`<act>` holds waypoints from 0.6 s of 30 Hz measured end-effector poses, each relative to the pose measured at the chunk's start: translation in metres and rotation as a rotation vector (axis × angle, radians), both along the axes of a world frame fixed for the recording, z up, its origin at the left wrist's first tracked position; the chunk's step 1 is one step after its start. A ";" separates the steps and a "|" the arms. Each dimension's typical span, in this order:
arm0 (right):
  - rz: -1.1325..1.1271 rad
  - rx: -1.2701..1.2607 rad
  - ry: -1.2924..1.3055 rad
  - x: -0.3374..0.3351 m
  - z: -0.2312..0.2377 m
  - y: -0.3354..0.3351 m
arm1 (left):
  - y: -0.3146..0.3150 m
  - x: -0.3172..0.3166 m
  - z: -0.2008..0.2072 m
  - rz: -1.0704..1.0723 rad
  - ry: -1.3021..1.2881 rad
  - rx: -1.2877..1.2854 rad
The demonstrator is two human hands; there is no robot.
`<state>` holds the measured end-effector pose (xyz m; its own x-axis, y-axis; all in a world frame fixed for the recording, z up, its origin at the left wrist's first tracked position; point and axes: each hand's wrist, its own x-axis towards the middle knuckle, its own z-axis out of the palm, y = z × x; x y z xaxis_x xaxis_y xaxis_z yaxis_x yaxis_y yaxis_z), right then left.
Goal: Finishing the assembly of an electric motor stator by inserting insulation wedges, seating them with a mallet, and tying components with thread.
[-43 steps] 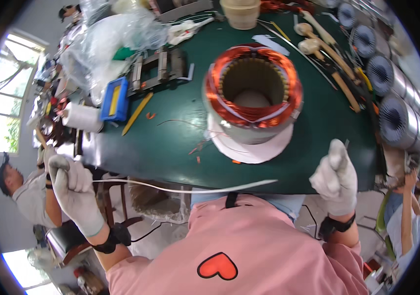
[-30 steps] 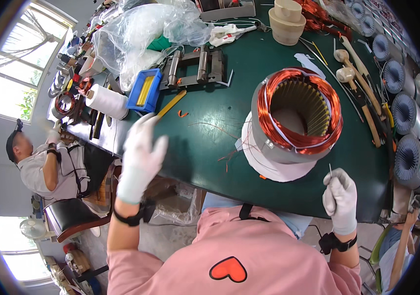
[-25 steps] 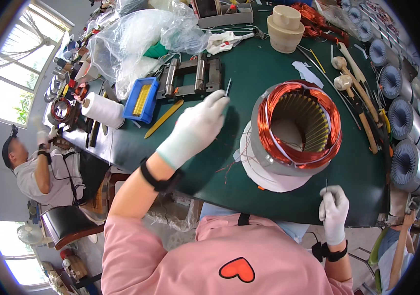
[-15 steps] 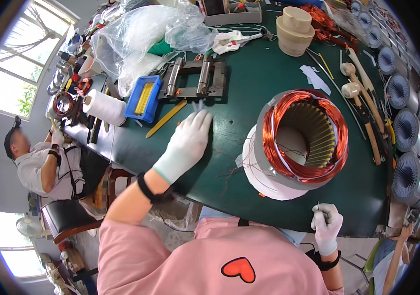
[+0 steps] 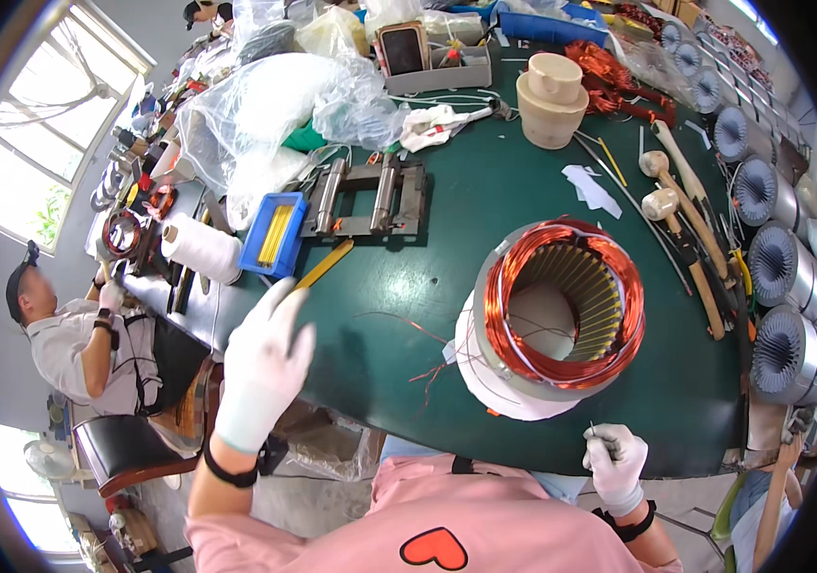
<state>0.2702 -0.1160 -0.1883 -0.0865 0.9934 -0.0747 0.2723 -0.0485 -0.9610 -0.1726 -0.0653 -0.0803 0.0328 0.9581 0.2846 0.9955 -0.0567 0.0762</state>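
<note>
My left hand [image 5: 265, 368], white-gloved, is over the table's left front part with fingers stretched out and thumb apart. Its fingertips are beside a yellow flat strip [image 5: 325, 264]; a small grey tip of something peeks out by them, mostly hidden. At the front edge my right hand [image 5: 616, 466], also gloved, is closed in a pinch. A thin, dark, needle-like thing [image 5: 592, 429] sticks up from its fingers. Between the hands, to the right, a motor stator [image 5: 561, 306] with copper windings rests on a round white base [image 5: 494, 393]. Loose thin wires [image 5: 425, 374] trail from its left side.
A metal roller stand [image 5: 367, 201], a blue box [image 5: 273, 234] of yellow strips and a white thread spool [image 5: 200, 248] lie beyond my left hand. Mallets [image 5: 681, 224] lie at right, near several stator cores [image 5: 791, 267]. Another person [image 5: 84, 334] sits at left.
My left hand has drawn back and left from the roller stand, and its fingers have spread. The grey tool by its fingertips is gone from there. My right hand keeps its pinch.
</note>
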 end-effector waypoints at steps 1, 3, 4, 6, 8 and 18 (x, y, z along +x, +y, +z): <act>0.050 0.038 -0.032 0.002 0.001 0.002 | 0.028 0.013 0.010 -0.113 -0.065 -0.015; 0.053 0.110 -0.103 0.004 -0.002 0.001 | 0.094 0.036 0.014 -0.317 -0.117 -0.023; 0.076 0.178 -0.167 0.004 -0.003 0.003 | 0.131 0.044 0.012 -0.396 -0.093 -0.013; 0.063 0.271 -0.249 -0.003 -0.002 0.008 | 0.212 0.057 0.001 -0.471 -0.092 -0.064; -0.048 0.293 -0.293 -0.007 -0.008 0.005 | 0.299 0.068 -0.017 -0.426 0.033 -0.112; -0.068 0.384 -0.521 -0.010 0.006 0.006 | 0.413 0.111 -0.057 -0.358 -0.109 0.195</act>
